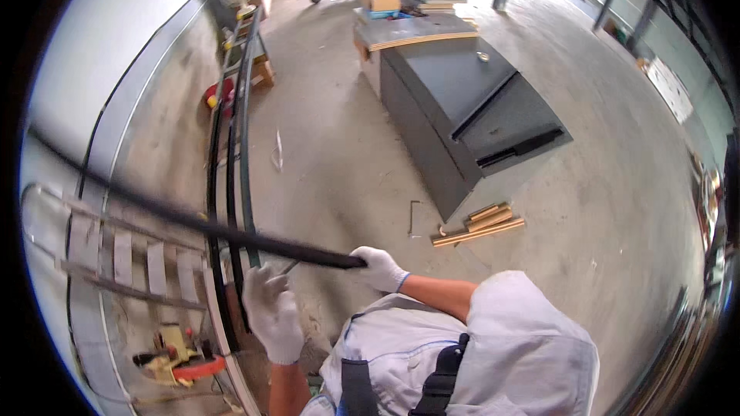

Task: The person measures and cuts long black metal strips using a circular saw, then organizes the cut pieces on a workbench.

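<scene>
A long, straight black bar [308, 251] slants across the view, its far end blurred toward the wall at the left. My right hand [379, 270], in a white glove, is closed around the bar's near end. Below the bar, my left hand [274, 310], also gloved, is raised with its fingers bent. A thin grey stick-like piece [290, 266] pokes out from these fingers; its kind is too small to tell. Beside the left hand, more long dark bars [231, 185] lie lengthwise on a low support.
Ahead stands a large dark grey panelled bench [439, 85], with a cardboard box [380, 0] farther back. Short wood-coloured strips [482, 225] and a bent metal piece [414, 218] lie on the floor. At left are a metal ladder [139, 262] and a yellow-and-red power tool [179, 358].
</scene>
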`<state>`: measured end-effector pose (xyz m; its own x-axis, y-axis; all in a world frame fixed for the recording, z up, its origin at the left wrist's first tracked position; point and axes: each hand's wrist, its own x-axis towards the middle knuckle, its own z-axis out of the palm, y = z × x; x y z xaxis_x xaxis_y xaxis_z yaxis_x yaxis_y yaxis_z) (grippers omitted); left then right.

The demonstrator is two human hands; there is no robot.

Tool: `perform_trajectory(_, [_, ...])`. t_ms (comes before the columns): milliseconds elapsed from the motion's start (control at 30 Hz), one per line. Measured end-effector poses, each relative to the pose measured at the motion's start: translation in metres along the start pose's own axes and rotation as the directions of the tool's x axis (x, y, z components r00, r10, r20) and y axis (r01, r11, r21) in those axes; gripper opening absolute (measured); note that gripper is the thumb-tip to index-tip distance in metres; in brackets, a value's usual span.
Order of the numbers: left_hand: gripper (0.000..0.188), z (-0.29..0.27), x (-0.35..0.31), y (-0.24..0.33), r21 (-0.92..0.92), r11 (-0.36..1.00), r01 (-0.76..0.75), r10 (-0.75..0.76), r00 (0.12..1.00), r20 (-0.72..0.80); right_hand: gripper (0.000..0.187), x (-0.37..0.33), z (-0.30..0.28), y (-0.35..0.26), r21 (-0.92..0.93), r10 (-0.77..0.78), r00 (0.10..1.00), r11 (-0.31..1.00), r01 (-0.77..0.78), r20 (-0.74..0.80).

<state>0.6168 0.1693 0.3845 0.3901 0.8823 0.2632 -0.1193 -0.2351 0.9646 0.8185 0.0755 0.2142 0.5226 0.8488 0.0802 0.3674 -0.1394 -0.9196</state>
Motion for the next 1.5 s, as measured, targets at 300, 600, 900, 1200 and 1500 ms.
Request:
perform_trajectory(300, [0.049, 0.043, -0.03, -0.13, 0.6, 0.8, 0.012, -0.34, 0.833, 0.437, 0.032, 0.003, -0.139, 0.107, 0.396, 0.531, 0.562, 0.847, -0.354, -0.634])
perform_trajectory(600, [0.042, -0.212, -0.279, -0.352, 0.813, 0.372, 0.449, -0.66, 0.743, -0.108, 0.028, 0.128, -0.307, 0.225, 0.745, 0.756, 0.329, 0.64, -0.188, -0.566])
perform_trajectory(900, [0.022, -0.245, -0.464, -0.215, 0.743, -0.081, 0.665, -0.51, 0.612, -0.604, 0.042, 0.126, -0.183, 0.237, -0.228, 0.129, 0.792, 0.919, -0.322, -0.597])
perform_trajectory(1200, [0.017, -0.356, -0.617, -0.059, 0.325, 0.234, 0.916, 0.303, 0.249, -0.92, 0.041, -0.197, 0.238, 0.054, -0.274, 0.244, 0.13, 0.903, 0.331, 0.961])
perform_trajectory(1500, [0.05, -0.57, -0.741, -0.048, 0.611, -0.296, 0.735, 0.053, 0.651, -0.757, 0.059, -0.319, 0.321, -0.104, -0.312, 0.417, -0.024, 0.716, 0.625, 0.909])
